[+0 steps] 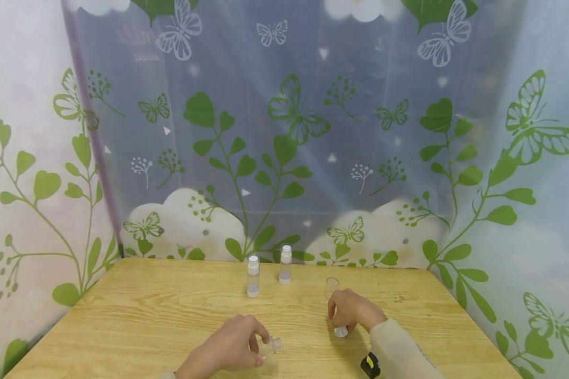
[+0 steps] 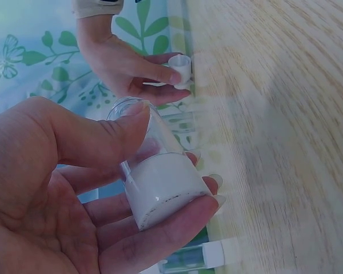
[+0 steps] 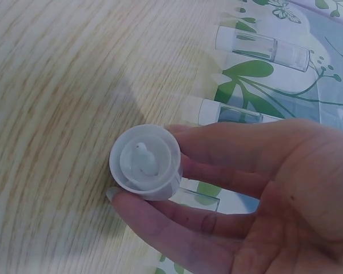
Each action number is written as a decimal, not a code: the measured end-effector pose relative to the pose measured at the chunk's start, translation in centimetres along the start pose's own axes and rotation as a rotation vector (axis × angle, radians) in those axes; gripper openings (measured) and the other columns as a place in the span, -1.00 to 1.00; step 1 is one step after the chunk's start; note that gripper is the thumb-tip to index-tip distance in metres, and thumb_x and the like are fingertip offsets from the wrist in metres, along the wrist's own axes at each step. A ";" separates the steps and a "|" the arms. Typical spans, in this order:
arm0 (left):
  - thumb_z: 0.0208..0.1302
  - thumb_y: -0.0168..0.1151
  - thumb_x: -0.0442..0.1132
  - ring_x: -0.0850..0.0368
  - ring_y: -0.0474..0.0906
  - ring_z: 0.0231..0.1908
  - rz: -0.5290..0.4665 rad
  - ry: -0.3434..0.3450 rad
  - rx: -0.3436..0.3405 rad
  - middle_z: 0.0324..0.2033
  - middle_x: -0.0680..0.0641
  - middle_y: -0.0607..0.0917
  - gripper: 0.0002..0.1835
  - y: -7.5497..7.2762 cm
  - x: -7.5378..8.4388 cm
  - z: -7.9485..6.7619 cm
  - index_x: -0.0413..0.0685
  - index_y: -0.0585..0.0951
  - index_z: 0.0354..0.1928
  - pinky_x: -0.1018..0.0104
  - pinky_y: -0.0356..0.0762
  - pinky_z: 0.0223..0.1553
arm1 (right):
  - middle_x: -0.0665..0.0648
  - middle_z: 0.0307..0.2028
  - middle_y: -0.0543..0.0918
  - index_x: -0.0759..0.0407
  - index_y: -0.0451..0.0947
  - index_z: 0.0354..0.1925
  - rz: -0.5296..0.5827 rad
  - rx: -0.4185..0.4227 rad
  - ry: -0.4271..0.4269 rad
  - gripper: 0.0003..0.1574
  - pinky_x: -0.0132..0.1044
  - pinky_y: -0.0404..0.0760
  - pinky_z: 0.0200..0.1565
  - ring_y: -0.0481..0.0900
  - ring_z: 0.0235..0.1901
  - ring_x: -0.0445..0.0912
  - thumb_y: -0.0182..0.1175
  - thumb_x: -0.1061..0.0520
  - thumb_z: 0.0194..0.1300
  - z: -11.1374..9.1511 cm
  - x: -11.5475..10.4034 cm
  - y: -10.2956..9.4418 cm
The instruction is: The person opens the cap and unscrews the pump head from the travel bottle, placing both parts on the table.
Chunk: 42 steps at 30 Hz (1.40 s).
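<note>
My left hand [image 1: 234, 343] grips a clear bottle [image 1: 267, 347] tilted on its side, its neck pointing right. In the left wrist view, the thumb lies on the clear wall and the fingers curl under the bottle's white base [image 2: 166, 188]. To the right, my right hand [image 1: 353, 309] pinches a white, hollow cap-like piece [image 3: 146, 161] between thumb and fingers, close over the table. Its round end faces the right wrist camera and shows a recessed ring with a white lump inside. Bottle and white piece are apart. Just beyond the right hand stands a clear cover [image 1: 332, 284], partly hidden by the fingers.
Two clear bottles with white tops and white bases, one at the left [image 1: 253, 279] and one farther back [image 1: 285, 266], stand near the wooden table's [image 1: 137, 305] back edge. A black object with a yellow mark [image 1: 371, 364] is beside the right sleeve. Printed curtains [image 1: 246, 131] surround the table.
</note>
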<state>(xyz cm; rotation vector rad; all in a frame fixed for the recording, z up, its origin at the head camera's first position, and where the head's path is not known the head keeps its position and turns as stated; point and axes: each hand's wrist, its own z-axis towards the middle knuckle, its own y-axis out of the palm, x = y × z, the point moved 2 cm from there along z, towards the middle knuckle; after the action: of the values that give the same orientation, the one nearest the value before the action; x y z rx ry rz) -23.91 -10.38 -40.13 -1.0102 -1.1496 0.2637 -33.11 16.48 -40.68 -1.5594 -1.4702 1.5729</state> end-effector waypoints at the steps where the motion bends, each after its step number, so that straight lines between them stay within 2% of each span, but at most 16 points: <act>1: -0.14 0.48 -0.32 0.32 0.55 -0.48 0.002 0.000 0.000 -0.52 0.09 0.70 -0.65 0.0 0.0 0.0 -0.09 0.71 -0.19 0.29 0.61 -0.39 | 0.16 -0.25 0.61 0.16 0.64 -0.39 -0.001 -0.001 -0.001 -0.96 -0.18 0.64 -0.52 0.63 -0.59 -0.04 0.32 0.22 0.11 0.0 0.0 0.0; 8: -0.14 0.48 -0.32 0.31 0.55 -0.48 0.004 -0.006 -0.002 -0.52 0.09 0.70 -0.65 0.0 0.0 0.0 -0.09 0.71 -0.19 0.28 0.61 -0.39 | 0.16 -0.24 0.62 0.12 0.65 -0.36 -0.006 -0.014 -0.010 -0.95 -0.14 0.64 -0.51 0.61 -0.58 -0.05 0.31 0.22 0.12 0.0 -0.1 0.0; 16: -0.15 0.48 -0.33 0.31 0.55 -0.48 0.004 -0.007 0.000 -0.52 0.09 0.70 -0.65 0.0 0.0 0.1 -0.08 0.71 -0.19 0.30 0.61 -0.40 | 0.21 -0.13 0.62 0.12 0.65 -0.31 0.003 -0.027 -0.001 -0.92 -0.16 0.65 -0.51 0.61 -0.56 -0.06 0.31 0.21 0.15 0.0 -0.1 -0.1; 26: -0.15 0.47 -0.34 0.32 0.55 -0.49 -0.003 0.003 0.002 -0.52 0.08 0.70 -0.65 0.0 -0.1 0.1 -0.09 0.71 -0.20 0.34 0.59 -0.41 | 0.16 -0.25 0.62 0.12 0.66 -0.25 -0.006 -0.020 0.006 -0.85 -0.13 0.65 -0.50 0.63 -0.55 -0.04 0.32 0.19 0.15 -0.3 -0.4 -0.4; 29: -0.15 0.47 -0.34 0.34 0.54 -0.50 -0.001 0.011 0.003 -0.52 0.09 0.70 -0.65 0.0 -0.1 0.1 -0.09 0.71 -0.20 0.37 0.57 -0.42 | 0.18 -0.17 0.61 0.12 0.65 -0.23 0.005 -0.028 0.011 -0.83 -0.12 0.65 -0.48 0.62 -0.52 -0.05 0.32 0.17 0.15 -0.4 -0.4 -0.4; 35: -0.15 0.48 -0.35 0.36 0.53 -0.51 0.005 0.024 0.008 -0.53 0.10 0.70 -0.65 0.0 -0.1 0.1 -0.10 0.71 -0.20 0.41 0.56 -0.44 | 0.24 0.10 0.54 0.12 0.65 -0.15 0.007 -0.028 0.004 -0.75 -0.09 0.65 -0.46 0.59 -0.40 -0.10 0.33 0.14 0.15 -0.8 -0.4 -0.9; 38: -0.15 0.47 -0.33 0.35 0.54 -0.50 0.014 0.020 0.010 -0.52 0.10 0.70 -0.65 -0.1 -0.1 0.0 -0.10 0.71 -0.19 0.40 0.56 -0.43 | 0.20 -0.04 0.61 0.11 0.64 -0.09 -0.023 -0.024 -0.003 -0.68 -0.11 0.61 -0.47 0.59 -0.42 -0.05 0.34 0.12 0.15 -1.0 -0.6 -1.4; 42: -0.12 0.46 -0.31 0.30 0.57 -0.48 0.015 -0.001 0.008 -0.51 0.08 0.71 -0.65 -0.1 0.0 0.0 -0.09 0.70 -0.17 0.35 0.59 -0.42 | 0.17 -0.11 0.66 0.10 0.63 -0.06 -0.101 -0.015 -0.067 -0.65 -0.02 0.63 -0.22 0.64 -0.21 0.10 0.33 0.09 0.16 -1.3 -0.8 -2.1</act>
<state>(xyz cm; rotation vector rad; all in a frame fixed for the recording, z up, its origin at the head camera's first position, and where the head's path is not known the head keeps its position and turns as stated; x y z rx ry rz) -23.97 -10.47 -40.04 -1.0126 -1.1409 0.2806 -32.45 16.86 -38.17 -1.4300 -1.5751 1.5728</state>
